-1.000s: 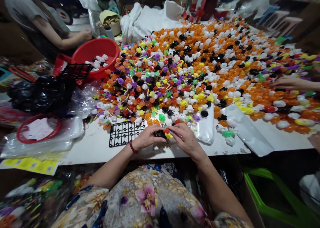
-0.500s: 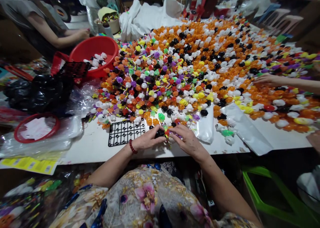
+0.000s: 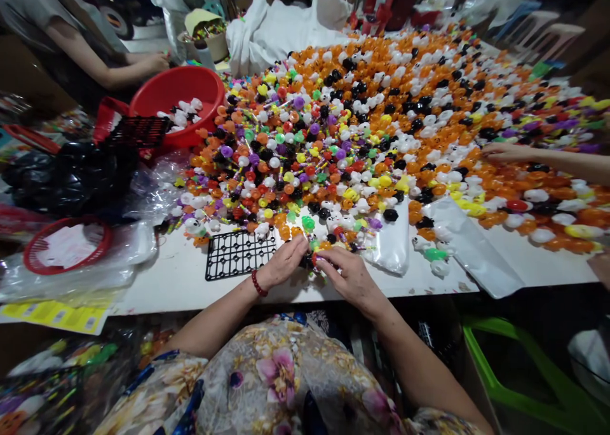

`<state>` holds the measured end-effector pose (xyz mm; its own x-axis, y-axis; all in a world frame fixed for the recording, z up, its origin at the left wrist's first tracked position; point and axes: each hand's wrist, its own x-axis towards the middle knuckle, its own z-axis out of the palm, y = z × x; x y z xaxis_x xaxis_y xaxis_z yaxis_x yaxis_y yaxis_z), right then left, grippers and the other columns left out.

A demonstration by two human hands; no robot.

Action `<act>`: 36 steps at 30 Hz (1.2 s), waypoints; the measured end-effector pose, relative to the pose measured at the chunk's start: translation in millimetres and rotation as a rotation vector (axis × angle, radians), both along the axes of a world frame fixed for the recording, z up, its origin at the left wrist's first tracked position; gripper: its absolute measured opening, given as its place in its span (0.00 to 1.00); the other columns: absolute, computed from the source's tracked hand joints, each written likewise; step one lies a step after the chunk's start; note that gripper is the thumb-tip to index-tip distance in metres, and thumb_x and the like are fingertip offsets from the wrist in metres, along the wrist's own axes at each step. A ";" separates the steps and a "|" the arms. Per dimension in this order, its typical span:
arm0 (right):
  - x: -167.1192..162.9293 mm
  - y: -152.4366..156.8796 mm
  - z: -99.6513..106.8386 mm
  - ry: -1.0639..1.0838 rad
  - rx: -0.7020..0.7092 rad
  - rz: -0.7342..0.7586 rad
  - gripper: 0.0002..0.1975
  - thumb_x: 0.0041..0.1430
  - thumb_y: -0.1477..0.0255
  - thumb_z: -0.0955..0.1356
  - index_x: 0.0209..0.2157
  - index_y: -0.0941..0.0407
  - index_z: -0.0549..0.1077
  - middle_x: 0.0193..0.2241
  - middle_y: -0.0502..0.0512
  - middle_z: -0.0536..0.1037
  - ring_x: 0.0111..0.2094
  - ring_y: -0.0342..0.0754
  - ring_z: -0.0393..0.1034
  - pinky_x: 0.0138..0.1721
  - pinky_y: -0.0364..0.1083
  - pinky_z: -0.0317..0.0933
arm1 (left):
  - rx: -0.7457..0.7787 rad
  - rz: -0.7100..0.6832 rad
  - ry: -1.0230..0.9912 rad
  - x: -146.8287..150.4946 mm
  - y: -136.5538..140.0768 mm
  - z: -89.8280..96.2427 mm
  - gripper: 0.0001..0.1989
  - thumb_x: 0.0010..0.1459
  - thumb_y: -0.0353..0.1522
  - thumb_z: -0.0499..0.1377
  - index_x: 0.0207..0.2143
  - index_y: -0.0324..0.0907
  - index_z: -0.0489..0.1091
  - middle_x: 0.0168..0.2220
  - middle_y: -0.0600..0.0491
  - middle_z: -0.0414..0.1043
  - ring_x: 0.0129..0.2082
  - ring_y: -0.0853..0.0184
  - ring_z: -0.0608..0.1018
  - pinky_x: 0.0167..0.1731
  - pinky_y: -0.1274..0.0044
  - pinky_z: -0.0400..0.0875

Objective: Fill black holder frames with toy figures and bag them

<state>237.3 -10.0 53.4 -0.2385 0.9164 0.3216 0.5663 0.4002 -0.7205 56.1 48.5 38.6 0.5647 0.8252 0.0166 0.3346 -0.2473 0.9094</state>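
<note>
Close together at the front of the table, both my hands are closed around small plastic pieces. My left hand [image 3: 284, 262], with a dark red bead bracelet [image 3: 258, 284] at its wrist, grips a small black plastic piece [image 3: 306, 262], mostly covered by the fingers. A small red piece [image 3: 314, 258] is pinched in the fingertips of my right hand [image 3: 351, 277], touching or nearly touching the black one. Left of my hands lies a black plastic grid [image 3: 241, 255]. Just beyond them are a green piece [image 3: 309, 223] and loose white ones at the heap's edge.
A big heap of colourful plastic pieces [image 3: 372, 111] covers much of the table. Clear bags [image 3: 388, 247] lie at the right. At the left stand a red tub [image 3: 143, 98] and a red basket [image 3: 28, 257]. Another person's hand [image 3: 505, 152] reaches in from the right.
My left hand has turned, its fingers now covering more of the black piece. My right fingertips have curled in around the red piece. The grid has stayed put.
</note>
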 end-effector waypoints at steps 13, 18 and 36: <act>3.7 30.7 -23.5 -0.165 0.100 -0.184 0.13 0.68 0.69 0.62 0.42 0.55 0.77 0.36 0.59 0.79 0.39 0.53 0.70 0.44 0.53 0.65 | 0.174 0.246 0.311 0.4 29.0 -5.4 0.16 0.69 0.40 0.41 0.33 0.45 0.62 0.24 0.56 0.62 0.24 0.66 0.67 0.29 0.74 0.62; 32.9 82.3 -19.5 -0.509 0.016 -0.403 0.09 0.61 0.77 0.65 0.36 0.55 0.79 0.36 0.61 0.79 0.40 0.57 0.65 0.44 0.55 0.60 | 0.433 0.139 0.636 2.6 62.3 1.3 0.15 0.68 0.34 0.45 0.33 0.41 0.68 0.34 0.46 0.71 0.38 0.59 0.72 0.41 0.69 0.67; 14.7 128.8 -19.6 -0.801 -0.276 -0.356 0.16 0.59 0.76 0.64 0.46 0.56 0.77 0.50 0.65 0.73 0.51 0.59 0.62 0.51 0.54 0.52 | 0.306 0.172 0.433 24.5 85.0 -2.9 0.11 0.64 0.37 0.54 0.42 0.41 0.70 0.42 0.47 0.75 0.43 0.61 0.76 0.43 0.73 0.70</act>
<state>252.1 118.8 33.8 0.0152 0.9981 -0.0594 0.9944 -0.0213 -0.1039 80.7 133.4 35.6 0.4311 0.8998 0.0670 0.7202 -0.3878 0.5752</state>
